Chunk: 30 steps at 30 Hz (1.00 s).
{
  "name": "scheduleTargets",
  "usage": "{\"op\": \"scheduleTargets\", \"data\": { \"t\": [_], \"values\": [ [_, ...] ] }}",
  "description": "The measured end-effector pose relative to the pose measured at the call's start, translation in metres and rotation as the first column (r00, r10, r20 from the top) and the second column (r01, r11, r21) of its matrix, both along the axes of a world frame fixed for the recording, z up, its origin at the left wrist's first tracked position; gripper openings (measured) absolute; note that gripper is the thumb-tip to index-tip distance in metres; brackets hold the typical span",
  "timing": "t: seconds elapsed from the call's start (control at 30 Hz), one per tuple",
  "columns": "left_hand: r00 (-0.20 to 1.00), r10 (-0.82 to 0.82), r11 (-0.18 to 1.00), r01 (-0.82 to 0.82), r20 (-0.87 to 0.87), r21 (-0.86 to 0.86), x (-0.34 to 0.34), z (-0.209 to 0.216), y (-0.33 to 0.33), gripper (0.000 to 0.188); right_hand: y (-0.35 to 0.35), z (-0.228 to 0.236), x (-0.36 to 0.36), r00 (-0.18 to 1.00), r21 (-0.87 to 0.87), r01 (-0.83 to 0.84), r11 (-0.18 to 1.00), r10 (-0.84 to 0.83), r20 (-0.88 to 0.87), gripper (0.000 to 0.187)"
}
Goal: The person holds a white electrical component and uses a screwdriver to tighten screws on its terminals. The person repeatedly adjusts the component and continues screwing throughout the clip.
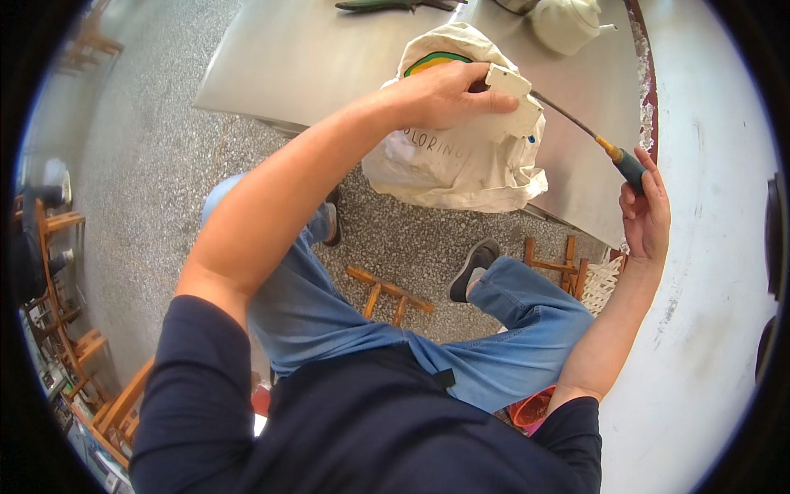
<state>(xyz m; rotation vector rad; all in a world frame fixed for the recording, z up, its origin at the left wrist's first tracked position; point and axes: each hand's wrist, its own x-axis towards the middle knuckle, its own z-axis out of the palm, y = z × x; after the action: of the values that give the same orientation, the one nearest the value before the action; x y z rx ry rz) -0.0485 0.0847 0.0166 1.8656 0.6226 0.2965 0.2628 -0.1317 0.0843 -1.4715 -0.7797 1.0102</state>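
Note:
My left hand (453,92) is closed on a cream-white flat piece (512,111) with small holes, its thumb pressed along the front. Beneath it a cream cloth bag (436,177) with dark lettering and a green-and-yellow patch drapes over the table's near edge. To the right, my right hand (648,210) has its fingers round the butt of a screwdriver (629,169) with a dark green and yellow handle. Its long thin shaft slants up-left to the edge of the white piece. Whether the tip sits in a screw is hidden.
A grey smooth table (288,66) spreads in front of me. A cream teapot (564,25) stands at its far right, and a dark green long object (374,5) lies at the back. A white wall (699,247) borders the right. Wooden stool legs (387,290) show below.

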Motion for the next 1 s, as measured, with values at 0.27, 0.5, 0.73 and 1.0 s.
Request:
{"op": "scheduleTargets", "data": {
  "t": [0.27,0.5,0.73,1.0],
  "values": [
    [0.996,0.013,1.0,-0.015,-0.086,-0.024,-0.002,0.012,0.001,0.071,0.003,0.004,-0.014,0.992,0.02,0.056,0.998,-0.054,-0.115,0.058],
    [0.996,0.028,0.999,-0.031,-0.081,-0.044,-0.001,0.01,0.003,0.075,0.0,0.0,-0.004,0.996,-0.006,0.044,0.999,-0.044,-0.074,0.057],
    [0.996,0.032,0.997,-0.038,-0.078,-0.069,-0.002,0.01,0.003,0.077,0.007,0.0,-0.016,0.993,-0.035,0.11,0.993,-0.111,-0.04,0.054],
    [0.998,0.043,0.993,-0.048,-0.047,-0.112,-0.001,0.008,0.001,0.079,0.002,-0.001,0.0,0.992,-0.17,0.105,0.98,-0.116,-0.058,0.058]
  ]
}}
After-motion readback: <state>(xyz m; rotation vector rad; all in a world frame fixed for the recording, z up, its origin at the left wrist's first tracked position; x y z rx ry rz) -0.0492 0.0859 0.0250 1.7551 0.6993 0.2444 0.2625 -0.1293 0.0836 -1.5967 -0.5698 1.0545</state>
